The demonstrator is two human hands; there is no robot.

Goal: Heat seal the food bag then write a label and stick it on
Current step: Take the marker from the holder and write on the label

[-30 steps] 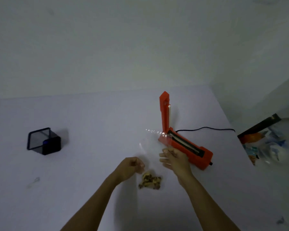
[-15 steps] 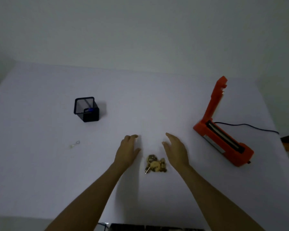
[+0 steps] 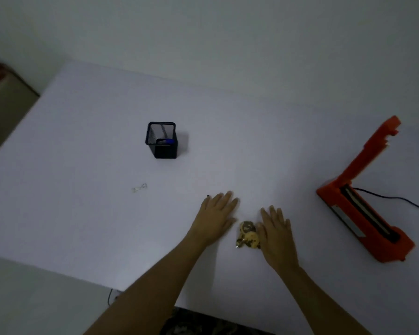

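A clear food bag (image 3: 248, 234) with brown snack pieces lies on the white table (image 3: 82, 213) between my two hands. My left hand (image 3: 217, 215) rests flat on the table just left of it, fingers spread. My right hand (image 3: 276, 230) lies flat at the bag's right edge and touches it. The orange heat sealer (image 3: 363, 213) stands far right with its arm raised, apart from both hands. A black mesh pen holder (image 3: 162, 140) with a blue pen stands behind and to the left. No label can be made out.
A small pale scrap (image 3: 139, 188) lies left of my hands. The sealer's black cord (image 3: 397, 200) runs off to the right. The table's near edge is just below my forearms; a dark object sits beyond its left edge.
My hands let go of the bag, which came away from the sealer and now lies flat between them. The view has swung left, so the sealer sits far right.
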